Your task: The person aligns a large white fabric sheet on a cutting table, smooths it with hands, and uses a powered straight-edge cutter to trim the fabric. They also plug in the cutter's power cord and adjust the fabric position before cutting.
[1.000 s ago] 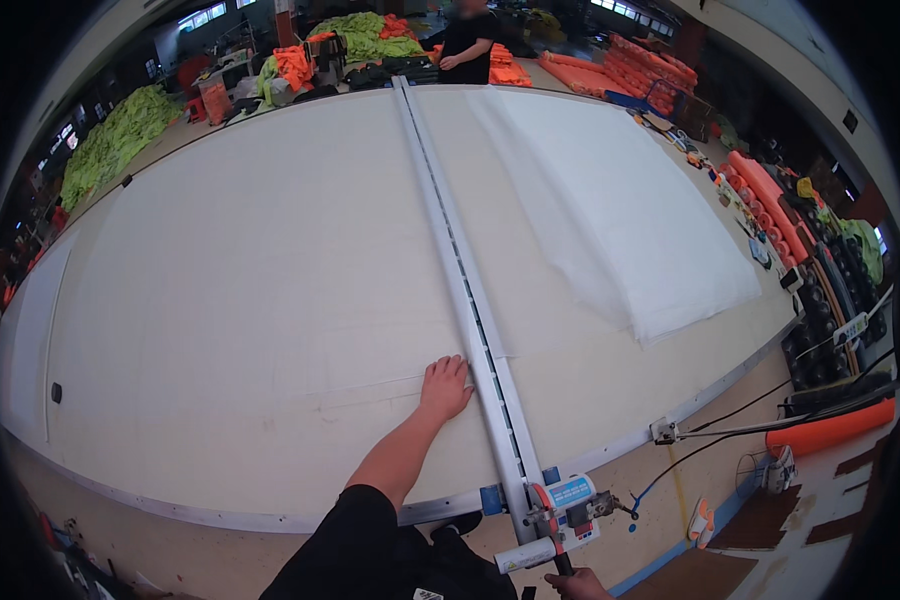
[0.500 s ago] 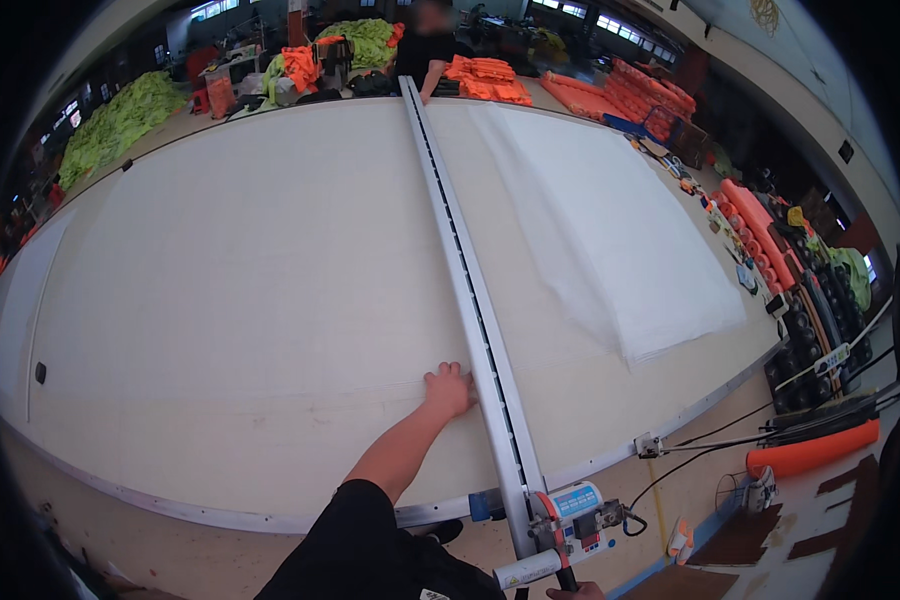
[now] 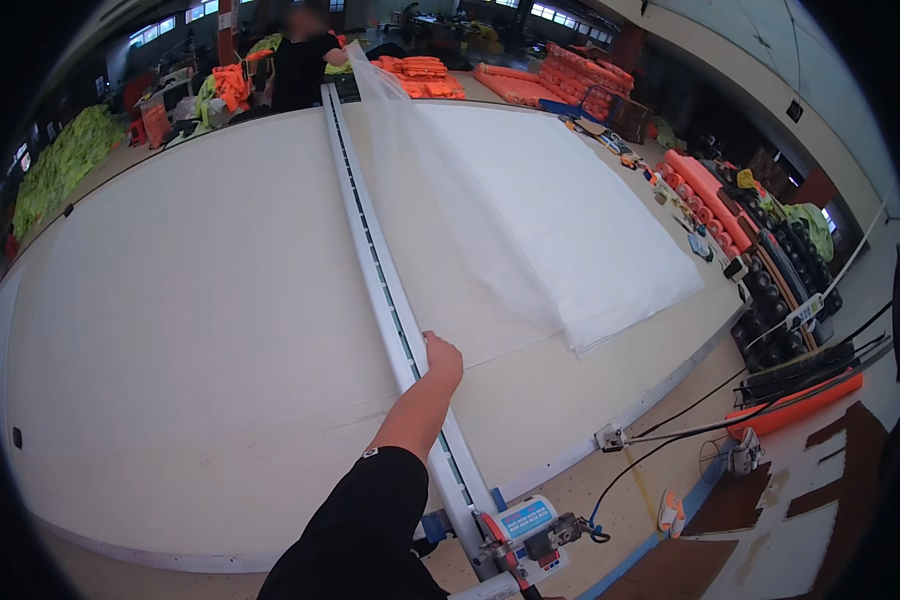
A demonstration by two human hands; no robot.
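Note:
A long silver cutting rail (image 3: 381, 256) with a dark slotted groove crosses the wide pale table (image 3: 530, 420) from far to near. My left forearm reaches over this rail, and my left hand (image 3: 443, 357) is curled against its right edge, fingers partly hidden. At the rail's near end sits a cutter head (image 3: 530, 522), white and blue with a red guard. My right hand does not show clearly at the lower edge. Right of the rail, thin white sheet material (image 3: 580, 220) lies in a stack. A person (image 3: 305, 60) across the table lifts the far corner of its sheer top sheet (image 3: 375, 80).
Tools and small items (image 3: 630, 160) line the table's right edge. Beyond it are orange rolls (image 3: 705, 200) and dark rolls (image 3: 770, 305). A cable bracket (image 3: 610, 437) is fixed at the near edge. Green cloth (image 3: 65, 165) and folded orange cloth (image 3: 415, 75) lie behind the table.
My left hand has moved from the table left of the rail to the rail's right edge. The person opposite has raised the sheer sheet's corner. The view has swung rightward.

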